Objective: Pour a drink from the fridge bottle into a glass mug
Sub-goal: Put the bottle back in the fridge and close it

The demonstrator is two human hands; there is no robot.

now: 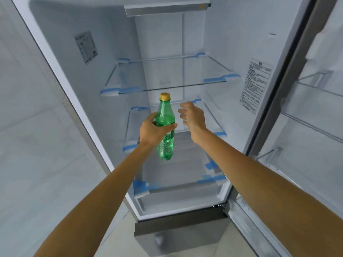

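A green plastic bottle (165, 115) with a yellow cap stands upright in the air in front of the open fridge (213, 39). My left hand (152, 130) is wrapped around its middle, over the label. My right hand (191, 117) hovers just to the right of the bottle, fingers spread, holding nothing and not touching it. Clear liquid with bubbles shows in the bottle's lower half. No glass mug is in view.
The fridge holds bare glass shelves (167, 88) with blue tape at their corners and a drawer at the bottom. Its door (315, 117) stands open on the right with door racks. A pale tiled wall (27, 127) runs along the left.
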